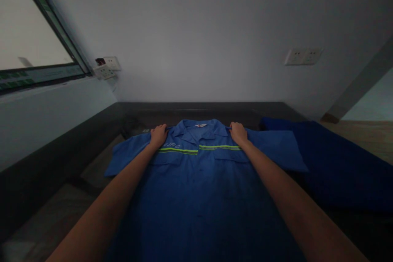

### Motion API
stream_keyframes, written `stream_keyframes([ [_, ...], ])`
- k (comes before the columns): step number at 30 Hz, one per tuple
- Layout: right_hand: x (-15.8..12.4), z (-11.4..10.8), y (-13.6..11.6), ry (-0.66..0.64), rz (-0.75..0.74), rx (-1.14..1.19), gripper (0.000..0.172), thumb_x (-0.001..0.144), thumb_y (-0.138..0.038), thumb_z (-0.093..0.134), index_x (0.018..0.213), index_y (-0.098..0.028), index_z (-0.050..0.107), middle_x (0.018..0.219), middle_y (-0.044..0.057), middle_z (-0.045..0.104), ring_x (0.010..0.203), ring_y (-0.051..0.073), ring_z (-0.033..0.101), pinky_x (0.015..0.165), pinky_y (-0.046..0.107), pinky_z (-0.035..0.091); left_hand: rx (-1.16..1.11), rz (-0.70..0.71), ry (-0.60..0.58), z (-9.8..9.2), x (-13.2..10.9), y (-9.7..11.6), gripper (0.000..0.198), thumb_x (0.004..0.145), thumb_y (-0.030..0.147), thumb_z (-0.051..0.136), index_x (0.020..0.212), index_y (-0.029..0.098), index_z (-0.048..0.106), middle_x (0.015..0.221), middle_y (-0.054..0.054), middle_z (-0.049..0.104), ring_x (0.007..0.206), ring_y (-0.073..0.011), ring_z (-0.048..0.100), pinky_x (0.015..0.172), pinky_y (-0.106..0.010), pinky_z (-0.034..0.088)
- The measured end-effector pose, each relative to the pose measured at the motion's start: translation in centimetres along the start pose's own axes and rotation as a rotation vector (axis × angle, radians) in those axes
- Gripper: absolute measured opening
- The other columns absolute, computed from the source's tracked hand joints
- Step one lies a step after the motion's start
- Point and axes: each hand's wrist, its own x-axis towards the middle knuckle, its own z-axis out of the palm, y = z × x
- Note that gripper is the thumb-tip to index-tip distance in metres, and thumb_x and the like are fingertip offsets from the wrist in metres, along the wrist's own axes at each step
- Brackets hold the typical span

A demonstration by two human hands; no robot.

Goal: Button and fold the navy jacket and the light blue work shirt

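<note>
A blue short-sleeved work shirt (196, 188) lies spread out, front side up, its collar pointing toward the wall. Yellow-green stripes cross the chest, and pale lettering shows above the left one. At the shirt's left shoulder seam, my left hand (159, 136) has its fingers curled over the cloth. My right hand (238, 133) grips the opposite shoulder in the same way, to the right of the collar. Both sleeves reach out flat to the sides. The lower part of the shirt is dark, and its hem is out of view.
A dark-framed surface (123, 108) bears the shirt, against a grey wall (196, 37). Dark blue cloth (344, 163) lies on the right. Wall sockets (303, 56) are at right, more sockets (106, 69) at left beside a window (33, 24).
</note>
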Motion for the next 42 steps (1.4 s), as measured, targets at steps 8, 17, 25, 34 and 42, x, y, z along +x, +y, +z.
stream_keyframes([
  [8, 1.2, 1.0, 0.4, 0.119, 0.005, 0.003, 0.018, 0.090, -0.016, 0.044, 0.103, -0.018, 0.057, 0.111, 0.011, 0.058, 0.109, 0.024, 0.045, 0.088, 0.031, 0.039, 0.007, 0.006, 0.009, 0.3, 2.3, 1.0, 0.023, 0.091, 0.025, 0.041, 0.108, 0.019, 0.055, 0.113, -0.012, 0.062, 0.110, -0.0302, 0.053, 0.089, -0.047, 0.039],
  [17, -0.1, -1.2, -0.7, 0.205, 0.009, 0.018, 0.024, 0.087, -0.022, 0.052, 0.110, -0.016, 0.055, 0.116, 0.014, 0.054, 0.111, 0.027, 0.044, 0.092, 0.034, 0.037, -0.031, 0.037, 0.111, -3.5, 0.6, 4.6, 0.037, 0.088, 0.020, 0.042, 0.124, 0.021, 0.048, 0.126, -0.014, 0.054, 0.120, -0.0298, 0.046, 0.100, -0.050, 0.029],
  [25, -8.1, -3.7, -9.9, -0.140, -0.254, 0.103, 0.030, 0.093, -0.042, 0.044, 0.094, -0.020, 0.064, 0.101, 0.009, 0.067, 0.098, 0.023, 0.060, 0.079, 0.030, 0.044, -0.118, 0.441, -0.160, -4.2, -9.3, 10.4, 0.039, 0.084, 0.031, 0.056, 0.122, 0.025, 0.056, 0.131, -0.005, 0.057, 0.123, -0.0224, 0.049, 0.104, -0.036, 0.036],
  [34, -12.4, -3.0, -14.0, -0.220, -0.187, 0.059, 0.035, 0.089, -0.036, 0.048, 0.115, -0.018, 0.061, 0.121, 0.015, 0.062, 0.112, 0.029, 0.056, 0.084, 0.038, 0.047, -0.062, 0.405, -0.171, -2.7, -12.3, 11.3, 0.049, 0.096, 0.029, 0.029, 0.143, 0.021, 0.035, 0.151, -0.006, 0.033, 0.140, -0.0230, 0.027, 0.113, -0.045, 0.022],
  [42, -12.8, -3.2, -14.3, -0.247, -0.154, 0.064, 0.032, 0.087, -0.029, 0.049, 0.110, -0.014, 0.065, 0.117, 0.017, 0.064, 0.110, 0.028, 0.059, 0.084, 0.037, 0.047, -0.098, 0.367, -0.192, -2.9, -12.2, 11.7, 0.049, 0.095, 0.028, 0.032, 0.143, 0.020, 0.035, 0.151, -0.005, 0.034, 0.140, -0.0230, 0.026, 0.114, -0.044, 0.020],
])
